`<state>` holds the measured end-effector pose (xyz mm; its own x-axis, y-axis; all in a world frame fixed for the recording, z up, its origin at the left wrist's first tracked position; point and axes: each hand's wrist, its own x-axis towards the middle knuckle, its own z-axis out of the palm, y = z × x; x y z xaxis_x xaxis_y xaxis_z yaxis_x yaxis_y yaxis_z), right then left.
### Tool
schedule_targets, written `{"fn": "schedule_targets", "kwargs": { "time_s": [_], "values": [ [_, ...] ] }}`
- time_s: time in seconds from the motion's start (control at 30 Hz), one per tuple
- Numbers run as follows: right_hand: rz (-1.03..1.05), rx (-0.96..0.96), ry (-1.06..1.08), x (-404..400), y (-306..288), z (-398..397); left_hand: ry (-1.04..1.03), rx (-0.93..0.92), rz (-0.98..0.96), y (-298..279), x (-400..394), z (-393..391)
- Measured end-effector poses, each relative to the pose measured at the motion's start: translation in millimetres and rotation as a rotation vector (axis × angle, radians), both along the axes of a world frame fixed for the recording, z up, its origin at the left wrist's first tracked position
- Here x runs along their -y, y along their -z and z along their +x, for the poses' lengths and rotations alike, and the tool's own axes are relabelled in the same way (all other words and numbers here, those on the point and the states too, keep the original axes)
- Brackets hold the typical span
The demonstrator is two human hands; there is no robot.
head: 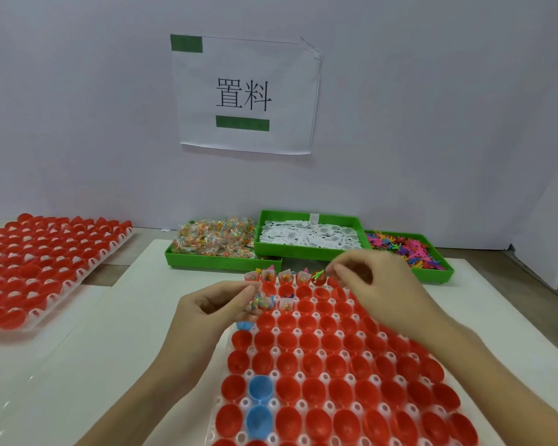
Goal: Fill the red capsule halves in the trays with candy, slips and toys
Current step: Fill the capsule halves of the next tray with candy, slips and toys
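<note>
Over the far end of the clear plastic tray (303, 408) of open red capsule halves (313, 391), both bare forearms reach forward from the bottom edge. The left hand (211, 309) is turned palm inward with its fingers curled, gripping a small bunch of clear candy packets (261, 303) beside the second row. The right hand (372, 286) arches over the tray's far right corner, thumb and forefinger pinched on a small green plastic toy (318, 274) at a capsule in the far row. Four far-row capsules already hold packets. Two blue capsule halves (260, 389) sit in the near rows. Beyond the tray stand three green plastic bins: wrapped candy (216, 238), white paper slips (306, 236) and colourful toy figures (403, 247). Another tray of red capsules (42, 265) lies on the left.
</note>
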<state>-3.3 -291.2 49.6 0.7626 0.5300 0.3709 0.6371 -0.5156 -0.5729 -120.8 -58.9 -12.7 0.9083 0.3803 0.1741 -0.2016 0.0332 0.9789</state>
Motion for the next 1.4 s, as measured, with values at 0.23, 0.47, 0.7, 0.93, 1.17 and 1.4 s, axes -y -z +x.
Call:
{"fn": "schedule_targets", "kwargs": {
  "time_s": [0.23, 0.47, 0.7, 0.93, 1.17, 1.4],
  "values": [
    [-0.206, 0.048, 0.113, -44.5, -2.8, 98.8, 0.004, 0.020, -0.013, -0.2, -1.7, 0.3],
    [-0.351, -0.011, 0.171, -62.5, 18.5, 144.3, 0.010, 0.015, 0.005, 1.6, -3.4, 1.6],
    [-0.275, -0.139, 0.224, -66.7, 19.2, 153.9, -0.044, 0.054, 0.017, 2.7, 2.3, 0.3],
    [0.078, -0.125, 0.226, -46.9, 15.7, 140.0, -0.090, 0.040, 0.047, -1.3, -1.0, -1.1],
    [0.235, -0.407, -0.005, -13.2, -10.1, 52.2, -0.049, 0.063, 0.056, -10.0, 3.8, -6.2],
    [0.252, -0.560, -0.182, -2.6, 1.4, -41.0, 0.171, 0.097, 0.126, -14.4, 23.3, -16.6]
  ]
}}
